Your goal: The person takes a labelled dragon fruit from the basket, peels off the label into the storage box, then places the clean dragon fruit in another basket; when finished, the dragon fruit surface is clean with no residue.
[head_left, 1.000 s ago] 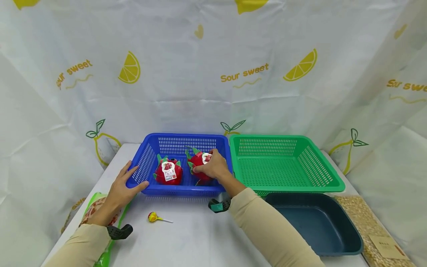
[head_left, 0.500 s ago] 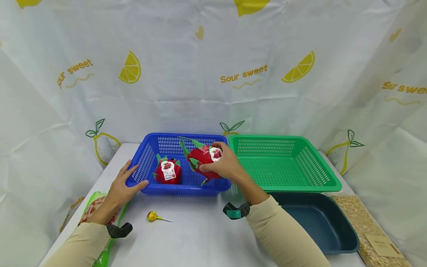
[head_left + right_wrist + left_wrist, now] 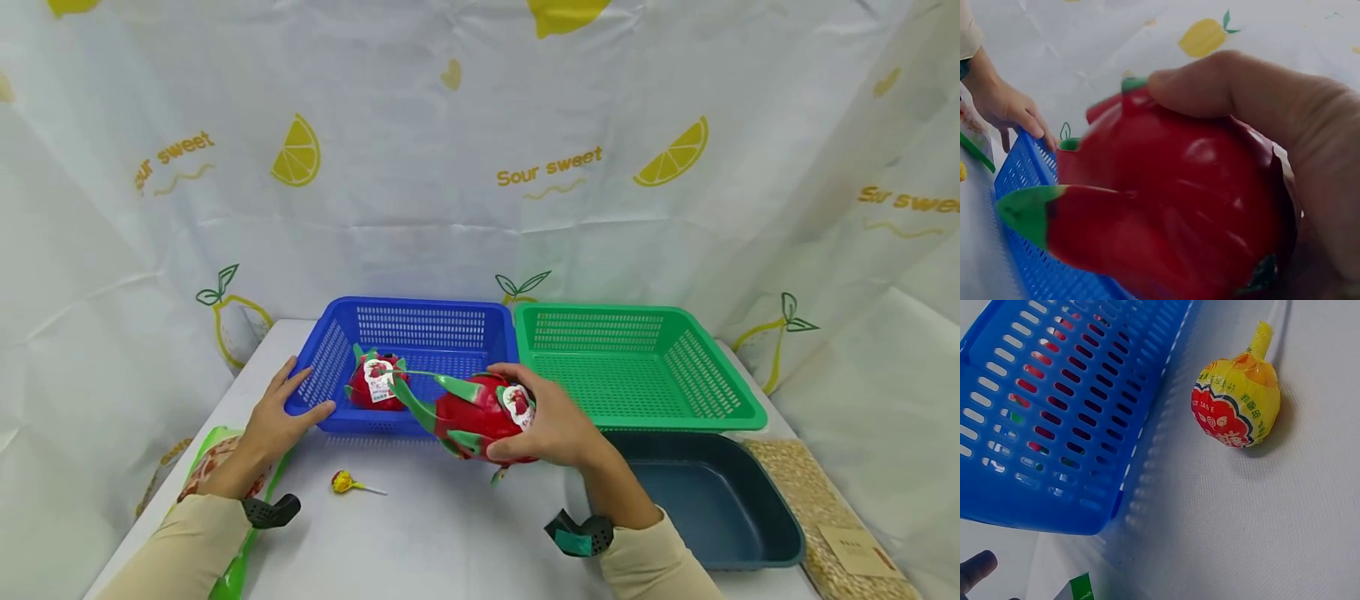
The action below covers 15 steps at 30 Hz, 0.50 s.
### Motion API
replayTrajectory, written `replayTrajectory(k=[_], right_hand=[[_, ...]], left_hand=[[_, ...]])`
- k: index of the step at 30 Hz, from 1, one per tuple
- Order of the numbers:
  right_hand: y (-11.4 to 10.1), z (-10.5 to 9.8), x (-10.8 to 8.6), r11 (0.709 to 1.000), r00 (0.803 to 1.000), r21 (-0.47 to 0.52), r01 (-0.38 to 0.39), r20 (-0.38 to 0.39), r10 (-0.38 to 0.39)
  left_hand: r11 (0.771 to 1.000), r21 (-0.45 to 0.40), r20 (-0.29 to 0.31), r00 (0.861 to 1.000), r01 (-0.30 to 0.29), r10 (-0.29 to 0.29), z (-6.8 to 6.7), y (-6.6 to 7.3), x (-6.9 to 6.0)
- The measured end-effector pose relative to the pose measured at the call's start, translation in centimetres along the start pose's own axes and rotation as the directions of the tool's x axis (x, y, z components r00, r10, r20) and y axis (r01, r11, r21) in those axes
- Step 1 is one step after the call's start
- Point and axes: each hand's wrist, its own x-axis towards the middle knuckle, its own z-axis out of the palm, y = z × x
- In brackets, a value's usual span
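My right hand (image 3: 558, 425) holds a red dragon fruit (image 3: 480, 412) with green-tipped scales and a round white label. The fruit hangs above the table, in front of the blue basket (image 3: 420, 427). In the right wrist view, the thumb lies across the top of this dragon fruit (image 3: 1166, 175). My left hand (image 3: 273, 421) rests on the basket's left front corner, fingers spread and fairly straight. Inside the basket sits another dragon fruit (image 3: 377, 383) with a white tag. A yellow-and-red lollipop (image 3: 1238, 400) lies on the table just before the basket.
A green basket (image 3: 645, 429) stands right of the blue one. In front of it is a dark blue tub (image 3: 705, 500). A tan grainy packet (image 3: 825, 517) lies at far right. Under my left forearm is a green-edged bag (image 3: 232, 575). A printed curtain (image 3: 420, 192) hangs behind.
My right hand has lifted the dragon fruit out of the blue basket and brought it toward me and to the right. The left hand has stayed at the basket's corner.
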Motion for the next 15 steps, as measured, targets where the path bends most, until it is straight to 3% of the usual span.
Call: replayTrajectory(k=[7, 15], right_hand=[[1.9, 1.0, -2.7, 0.994, 0.994, 0.106, 0.009, 0.109, -0.021], [3.9, 2.8, -4.4, 0.990, 0.983, 0.142, -0.026, 0.181, 0.000]], left_hand=[[1.000, -0.008, 0.010, 1.000, 0.011, -0.011, -0.1, 0.4, 0.1], [1.000, -0.015, 0.012, 1.000, 0.016, -0.016, 0.1, 0.2, 0.1]])
